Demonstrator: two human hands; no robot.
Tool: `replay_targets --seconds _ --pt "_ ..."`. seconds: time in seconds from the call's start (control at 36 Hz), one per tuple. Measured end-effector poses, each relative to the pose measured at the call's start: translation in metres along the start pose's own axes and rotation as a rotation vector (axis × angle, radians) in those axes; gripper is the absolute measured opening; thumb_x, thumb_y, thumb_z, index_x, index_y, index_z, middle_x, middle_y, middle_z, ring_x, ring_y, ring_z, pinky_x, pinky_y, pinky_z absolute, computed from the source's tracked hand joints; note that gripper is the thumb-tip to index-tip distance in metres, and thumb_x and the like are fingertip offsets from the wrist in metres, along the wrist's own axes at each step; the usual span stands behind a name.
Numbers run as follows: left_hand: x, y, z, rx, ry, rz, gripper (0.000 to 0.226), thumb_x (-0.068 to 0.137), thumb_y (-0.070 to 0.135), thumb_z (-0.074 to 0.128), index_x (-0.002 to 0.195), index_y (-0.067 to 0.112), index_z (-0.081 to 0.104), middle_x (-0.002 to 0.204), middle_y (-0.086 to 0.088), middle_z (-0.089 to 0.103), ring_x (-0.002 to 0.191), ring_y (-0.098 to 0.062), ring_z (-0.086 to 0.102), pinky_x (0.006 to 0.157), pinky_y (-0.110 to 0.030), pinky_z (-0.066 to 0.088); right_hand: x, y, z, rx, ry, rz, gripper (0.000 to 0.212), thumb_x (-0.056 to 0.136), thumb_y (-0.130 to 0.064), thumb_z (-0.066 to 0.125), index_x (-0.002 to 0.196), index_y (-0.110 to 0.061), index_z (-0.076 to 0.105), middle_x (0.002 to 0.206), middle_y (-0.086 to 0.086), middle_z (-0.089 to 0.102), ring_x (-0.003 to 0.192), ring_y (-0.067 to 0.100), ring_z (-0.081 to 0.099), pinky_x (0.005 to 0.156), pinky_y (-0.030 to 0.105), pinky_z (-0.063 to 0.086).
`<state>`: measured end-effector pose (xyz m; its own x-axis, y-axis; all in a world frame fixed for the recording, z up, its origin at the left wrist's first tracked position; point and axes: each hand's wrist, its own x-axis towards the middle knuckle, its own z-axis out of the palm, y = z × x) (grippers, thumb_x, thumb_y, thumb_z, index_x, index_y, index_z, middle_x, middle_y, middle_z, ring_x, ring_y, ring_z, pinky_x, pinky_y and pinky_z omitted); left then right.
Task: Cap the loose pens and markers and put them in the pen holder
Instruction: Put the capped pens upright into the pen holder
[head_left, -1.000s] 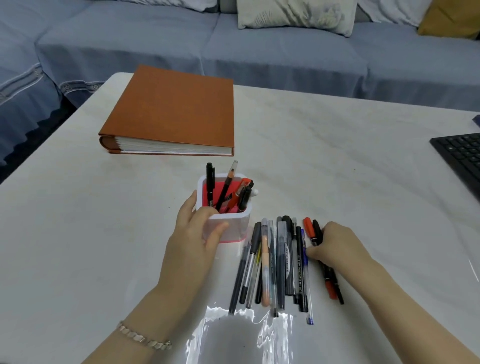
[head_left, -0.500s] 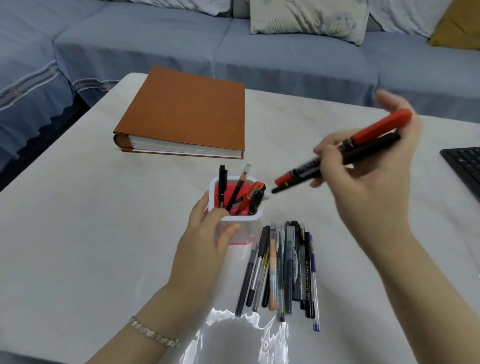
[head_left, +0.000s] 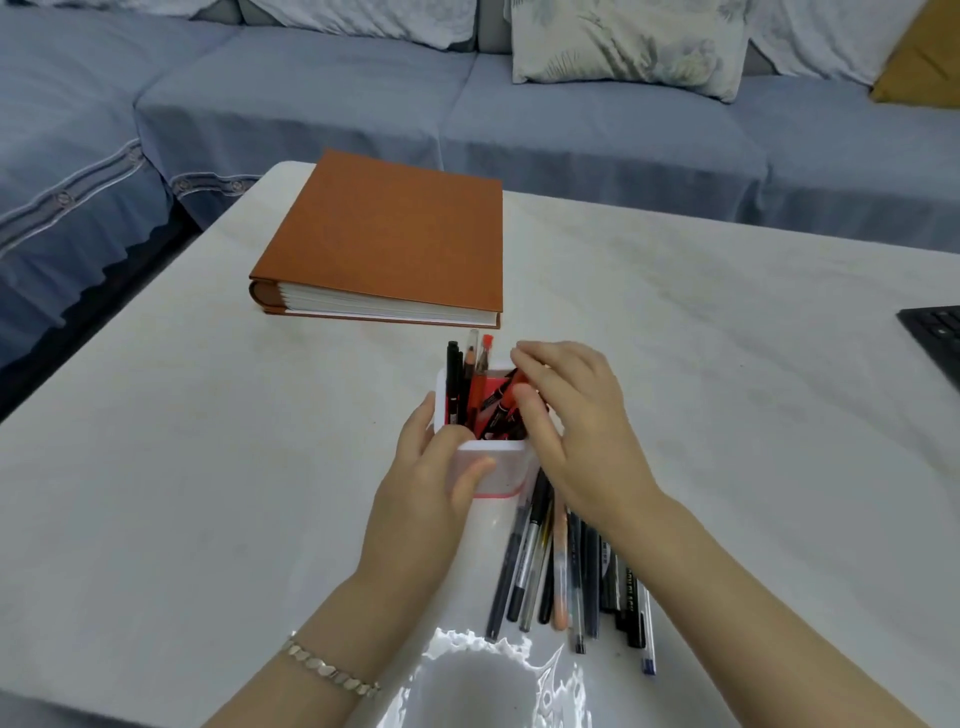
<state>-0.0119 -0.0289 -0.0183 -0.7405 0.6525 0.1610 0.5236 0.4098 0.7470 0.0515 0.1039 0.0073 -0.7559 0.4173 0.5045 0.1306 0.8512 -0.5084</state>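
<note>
A white pen holder (head_left: 500, 464) with a red inside stands on the table, with several pens and pencils (head_left: 461, 384) upright in it. My left hand (head_left: 428, 480) grips its left wall and front. My right hand (head_left: 576, 431) hovers over the holder's right side, fingers closed on a red marker (head_left: 503, 406) and a black marker whose lower ends are inside the holder. Several loose capped pens (head_left: 561, 577) lie side by side just in front of the holder, partly under my right wrist.
An orange hardcover book (head_left: 395, 244) lies behind the holder. A black keyboard's corner (head_left: 935, 332) shows at the right edge. The white table (head_left: 208, 467) ends at a blue sofa (head_left: 571, 130) with cushions behind it. Glare marks the near edge.
My right hand lifted the red and black markers from the loose row, carried them up and left, and lowered them into the holder. My left hand stayed on the holder.
</note>
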Motion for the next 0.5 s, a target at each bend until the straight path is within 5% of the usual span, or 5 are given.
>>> replay_targets --seconds 0.11,0.17,0.31,0.36,0.5 --pt "0.000 0.000 0.000 -0.014 0.003 -0.007 0.017 0.087 0.024 0.056 0.101 0.015 0.059 0.141 0.002 0.038 0.118 -0.015 0.049 0.090 -0.021 0.037 -0.019 0.009 -0.027 0.052 0.060 0.105 0.036 0.090 -0.027 0.041 0.119 -0.013 0.057 0.114 -0.006 0.051 0.111 0.010 0.042 0.101 0.017 0.028" --pt "0.001 0.000 0.000 -0.019 0.001 -0.010 0.015 0.087 0.023 0.056 0.101 0.016 0.059 0.142 0.001 0.037 0.117 -0.017 0.049 0.089 -0.021 0.037 -0.029 0.022 -0.038 0.036 0.025 0.337 0.030 0.089 -0.027 0.047 0.114 -0.016 0.058 0.109 -0.005 0.056 0.100 0.011 0.050 0.091 0.022 0.038" --pt "0.001 -0.001 0.001 -0.029 -0.005 -0.023 0.015 0.088 0.024 0.055 0.101 0.018 0.059 0.145 -0.001 0.033 0.124 -0.020 0.045 0.095 -0.028 0.039 -0.057 0.051 -0.052 -0.216 -0.493 0.883 0.053 0.085 -0.043 0.053 0.128 -0.013 0.042 0.113 0.010 0.060 0.098 0.025 0.057 0.076 0.028 0.039" --pt "0.001 -0.001 0.001 -0.031 0.001 -0.016 0.014 0.088 0.023 0.055 0.100 0.018 0.058 0.144 0.000 0.034 0.121 -0.019 0.047 0.094 -0.025 0.039 -0.065 0.052 -0.047 -0.245 -0.618 0.923 0.052 0.083 -0.041 0.056 0.123 -0.010 0.042 0.107 0.010 0.062 0.098 0.026 0.058 0.074 0.029 0.041" --pt "0.000 0.000 0.002 -0.021 0.000 -0.026 0.014 0.088 0.021 0.055 0.101 0.016 0.058 0.141 -0.001 0.038 0.116 -0.020 0.050 0.091 -0.025 0.041 -0.069 0.049 -0.035 -0.185 -0.548 0.919 0.030 0.080 -0.023 0.059 0.101 -0.007 0.045 0.084 0.007 0.059 0.077 0.025 0.056 0.058 0.030 0.039"
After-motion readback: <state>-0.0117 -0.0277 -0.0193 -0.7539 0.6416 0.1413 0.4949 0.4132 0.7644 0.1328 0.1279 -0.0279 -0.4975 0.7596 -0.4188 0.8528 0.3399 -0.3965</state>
